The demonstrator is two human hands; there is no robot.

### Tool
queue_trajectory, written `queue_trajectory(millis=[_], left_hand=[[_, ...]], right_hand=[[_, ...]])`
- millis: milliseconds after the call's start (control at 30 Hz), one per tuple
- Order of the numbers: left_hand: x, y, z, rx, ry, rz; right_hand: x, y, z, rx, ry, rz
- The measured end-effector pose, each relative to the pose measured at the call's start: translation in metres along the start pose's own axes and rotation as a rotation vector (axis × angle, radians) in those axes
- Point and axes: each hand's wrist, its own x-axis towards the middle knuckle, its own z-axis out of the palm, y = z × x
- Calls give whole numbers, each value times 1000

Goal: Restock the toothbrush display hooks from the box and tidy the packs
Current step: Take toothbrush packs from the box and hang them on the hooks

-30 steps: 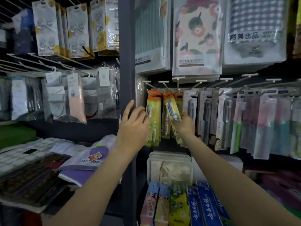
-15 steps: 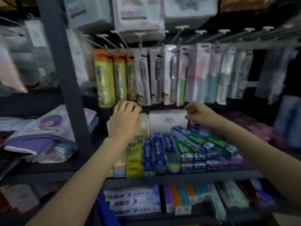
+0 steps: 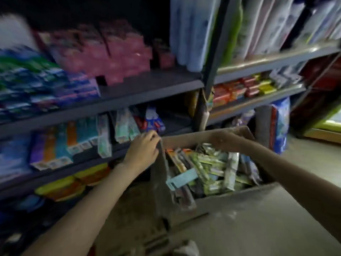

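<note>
Toothbrush packs fill box beside shelves.

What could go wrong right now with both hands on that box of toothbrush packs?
1. The packs lie jumbled and crossed in the cardboard box, so pulling one may drag others out.
2. The left hand grips one flap and the right hand the far edge; the worn cardboard could bend or tear if tugged.
3. A light blue pack leans at the left wall and might slip over it onto the floor.
</note>
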Motion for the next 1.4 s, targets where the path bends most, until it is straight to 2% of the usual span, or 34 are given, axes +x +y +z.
queue_trajectory(millis=[167, 233, 300, 367, 433, 500, 567, 633, 767, 867, 1000, 1133, 1267, 1333, 1400], left_hand=[[-23, 57, 76, -68, -607, -275], [-29, 66, 93, 35, -700, -307], [-29, 69, 101, 113, -636, -338], [-25, 68, 103, 92, -562, -347], [-20, 63, 97, 56, -539, -320], [-14, 60, 84, -44, -494, -334], [-7, 56, 67, -139, -398, -343], [-2, 54, 50, -246, -266, -362], [9, 46, 17, -610, -6, -542], [17, 44, 12, -746, 112, -653], [27, 50, 18, -896, 138, -745], [40, 61, 16, -1245, 159, -939], [44, 62, 11, -1229, 176, -996], [43, 60, 5, -1188, 167, -1004], [39, 59, -3, -1145, 163, -990]], right_hand=[[23, 80, 79, -193, -287, -116], [26, 86, 100, -151, -282, -135], [31, 83, 115, -63, -191, -100], [41, 77, 124, 1, -122, 3], [50, 71, 128, -60, -114, 78], [60, 68, 130, -117, -110, 37], [68, 68, 131, -53, -124, -25], [68, 69, 132, 146, -121, -39], [57, 72, 112, 715, -130, -10], [50, 69, 88, 759, -169, -5], [40, 60, 70, 859, -154, -35], [32, 52, 61, 933, -59, -106], [30, 40, 55, 858, -8, -197], [31, 31, 52, 823, -92, -208], [31, 17, 47, 977, -266, -131]])
